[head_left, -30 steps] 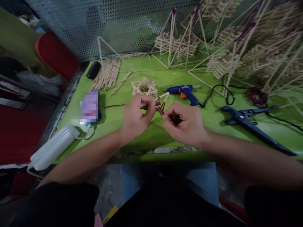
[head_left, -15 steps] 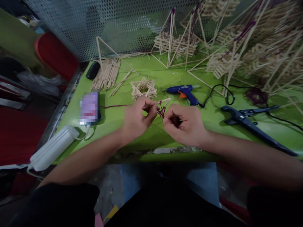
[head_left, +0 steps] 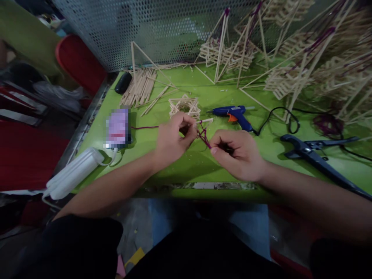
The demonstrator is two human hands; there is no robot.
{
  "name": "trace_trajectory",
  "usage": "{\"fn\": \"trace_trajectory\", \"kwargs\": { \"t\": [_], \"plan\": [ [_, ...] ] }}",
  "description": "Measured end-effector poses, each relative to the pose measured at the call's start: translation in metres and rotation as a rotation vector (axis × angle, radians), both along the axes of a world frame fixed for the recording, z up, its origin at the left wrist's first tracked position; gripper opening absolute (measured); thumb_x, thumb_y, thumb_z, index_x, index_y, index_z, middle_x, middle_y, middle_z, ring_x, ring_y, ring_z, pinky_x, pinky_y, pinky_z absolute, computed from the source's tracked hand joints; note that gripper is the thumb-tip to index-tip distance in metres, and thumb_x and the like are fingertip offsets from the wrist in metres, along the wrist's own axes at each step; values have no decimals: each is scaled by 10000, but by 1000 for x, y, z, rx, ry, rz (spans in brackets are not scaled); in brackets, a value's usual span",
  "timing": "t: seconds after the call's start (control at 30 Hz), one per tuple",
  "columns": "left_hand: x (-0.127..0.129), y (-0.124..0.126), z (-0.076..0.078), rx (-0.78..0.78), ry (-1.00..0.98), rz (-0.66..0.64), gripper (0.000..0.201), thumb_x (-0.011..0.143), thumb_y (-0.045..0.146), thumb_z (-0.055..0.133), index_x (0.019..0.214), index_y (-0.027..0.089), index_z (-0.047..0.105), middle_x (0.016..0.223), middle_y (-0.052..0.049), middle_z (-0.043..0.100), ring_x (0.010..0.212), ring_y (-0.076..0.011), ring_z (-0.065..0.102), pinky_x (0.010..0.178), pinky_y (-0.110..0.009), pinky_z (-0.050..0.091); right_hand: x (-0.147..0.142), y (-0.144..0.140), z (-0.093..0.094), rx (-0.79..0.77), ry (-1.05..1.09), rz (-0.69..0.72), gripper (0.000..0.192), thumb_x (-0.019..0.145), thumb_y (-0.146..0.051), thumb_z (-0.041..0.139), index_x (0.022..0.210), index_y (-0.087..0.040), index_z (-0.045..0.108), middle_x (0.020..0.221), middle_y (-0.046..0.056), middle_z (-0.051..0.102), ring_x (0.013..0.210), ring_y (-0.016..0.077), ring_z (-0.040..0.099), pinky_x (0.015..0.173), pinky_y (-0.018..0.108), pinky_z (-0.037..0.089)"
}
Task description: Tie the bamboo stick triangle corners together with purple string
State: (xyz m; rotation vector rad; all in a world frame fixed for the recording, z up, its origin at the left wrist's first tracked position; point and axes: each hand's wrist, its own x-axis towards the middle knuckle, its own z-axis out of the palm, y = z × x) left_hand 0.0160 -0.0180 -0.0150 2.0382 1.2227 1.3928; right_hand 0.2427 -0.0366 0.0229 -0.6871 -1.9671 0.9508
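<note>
Left hand [head_left: 171, 141] pinched crossed sticks [head_left: 203, 121] while right hand [head_left: 236, 155] pulled purple thread [head_left: 204, 136] taut, the binding apparently part-wound and unfinished.

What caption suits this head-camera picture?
Left hand holds sticks while right hand pulls purple string.

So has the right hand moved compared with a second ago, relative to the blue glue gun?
Yes. The right hand has drawn back toward the person and to the right, away from the blue glue gun, stretching the purple string from the left hand.
</note>
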Motion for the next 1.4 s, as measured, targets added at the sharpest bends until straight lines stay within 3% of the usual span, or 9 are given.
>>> {"fn": "trace_trajectory", "kwargs": {
  "t": [0.2, 0.33, 0.47, 0.67, 1.03, 1.4],
  "plan": [
    [-1, 3, 2, 89, 28, 10, 81, 982, 176, 741, 977, 230, 680, 715, 56, 696, 592, -90, 618, 598, -244, 471, 3, 0, 2, -168, 143, 182, 292, 1050, -272, 757, 804, -221, 608, 666, -55, 508, 572, 97, 394, 526, 265, 338],
    [-1, 0, 7, 50, 74, 19, 54, 998, 193, 730, 1007, 223, 685, 732, 56, 708, 608, -86, 642, 604, -236, 472, 5, 6, -3, -153, 325, 63, 319, 1059, -450, 798, 849, -237, 688, 893, 50, 644, 801, 193, 582, 693, 350, 505],
    [-1, 0, 10, 47, 112, 14, 42, 1005, 184, 706, 1016, 214, 679, 716, 54, 719, 602, -85, 646, 609, -234, 473, 6, 11, -4, -219, 444, 27, 292, 1091, -436, 763, 888, -228, 728, 1185, 109, 746, 890, 211, 688, 773, 389, 570],
    [-1, 1, 10, 93, 121, -37, 106, 998, 177, 704, 1089, 205, 750, 741, 37, 733, 604, -82, 632, 613, -225, 486, 7, 9, 0, -233, 449, 61, 284, 1109, -444, 750, 914, -241, 710, 948, 81, 761, 866, 233, 694, 811, 413, 572],
    [-1, -3, 12, 15, 145, -4, 59, 890, 195, 740, 902, 217, 687, 641, 72, 637, 542, -83, 547, 568, -229, 418, 4, -3, -3, -174, 357, 164, 248, 1135, -344, 691, 914, -236, 657, 860, 36, 612, 801, 199, 564, 746, 379, 478],
    [-1, -5, 18, -90, 158, -82, 29, 895, 188, 718, 898, 210, 700, 649, 58, 654, 558, -90, 551, 562, -234, 417, 4, -3, -5, -99, 413, 192, 213, 1134, -292, 656, 930, -235, 633, 854, 37, 566, 783, 202, 520, 729, 392, 450]
  ]
}}
